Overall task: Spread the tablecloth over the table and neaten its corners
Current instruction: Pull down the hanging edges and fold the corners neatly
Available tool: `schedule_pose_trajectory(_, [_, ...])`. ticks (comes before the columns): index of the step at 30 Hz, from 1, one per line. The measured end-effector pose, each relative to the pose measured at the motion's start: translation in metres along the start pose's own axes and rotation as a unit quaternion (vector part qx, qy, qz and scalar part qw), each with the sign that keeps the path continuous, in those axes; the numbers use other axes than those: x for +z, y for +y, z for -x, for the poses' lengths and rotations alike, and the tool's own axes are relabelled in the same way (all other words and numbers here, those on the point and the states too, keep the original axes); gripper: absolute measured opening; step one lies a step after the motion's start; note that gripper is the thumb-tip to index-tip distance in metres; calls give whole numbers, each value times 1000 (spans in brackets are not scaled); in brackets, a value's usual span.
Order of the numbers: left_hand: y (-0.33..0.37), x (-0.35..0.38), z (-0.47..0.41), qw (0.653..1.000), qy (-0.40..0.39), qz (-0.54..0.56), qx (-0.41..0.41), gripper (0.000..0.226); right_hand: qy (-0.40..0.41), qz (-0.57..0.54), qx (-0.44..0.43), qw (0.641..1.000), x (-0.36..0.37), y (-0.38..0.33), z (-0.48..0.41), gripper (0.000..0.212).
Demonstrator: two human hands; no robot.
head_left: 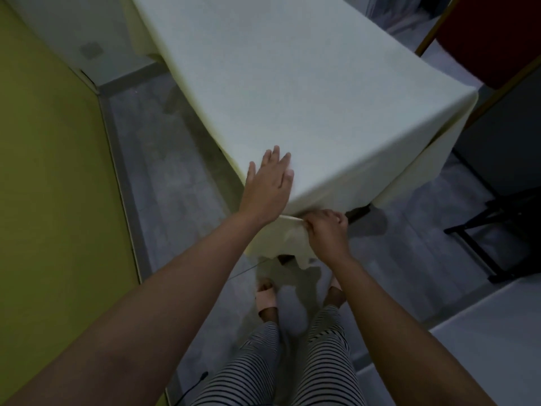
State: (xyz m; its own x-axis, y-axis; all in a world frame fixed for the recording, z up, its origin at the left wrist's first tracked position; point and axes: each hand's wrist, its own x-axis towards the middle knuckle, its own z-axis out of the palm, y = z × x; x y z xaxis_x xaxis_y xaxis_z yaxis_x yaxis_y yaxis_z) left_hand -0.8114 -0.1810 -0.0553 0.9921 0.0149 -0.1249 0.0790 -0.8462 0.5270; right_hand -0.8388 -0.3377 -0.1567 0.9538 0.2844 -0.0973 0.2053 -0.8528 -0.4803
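1. Striped trousers sit nearest, at 6 o'clock, below my view.
2. Left hand lies flat, fingers straight, on the tablecloth at its near corner. Right hand pinches the hanging corner fold.
3. I judge the cloth light, soft and prone to sliding, best taken at the hem.
4. It looks pale and smooth, draped over the table from centre to 12 o'clock.

Table (leg showing) under pale tablecloth

Bare forearms, striped trousers, pale slippers.
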Motion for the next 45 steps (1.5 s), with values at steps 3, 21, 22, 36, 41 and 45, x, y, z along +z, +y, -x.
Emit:
schedule_pose_trajectory(3, [-9,-8,18,999,40,-10,18,49,-15,39,70,997,-1,5,2,36])
schedule_pose_trajectory(21, [-88,-7,107,987,29,-61,-147,49,24,-81,106,991,16,-84,96,24])
schedule_pose_trajectory(22, [-90,-7,108,986,25,-64,-152,49,32,-96,114,988,15,-90,94,22])
schedule_pose_trajectory(36, [-110,-23,130,986,-8,-67,-153,49,4,-136,134,982,5,-135,84,17])
schedule_pose_trajectory(41, [-122,-51,108,985,0,-62,-161,49,-34,-90,76,992,7,-165,64,25])
schedule_pose_trajectory(45, [-134,-75,86,985,-2,-62,-161,49,-28,-82,48,995,7,-188,35,37])
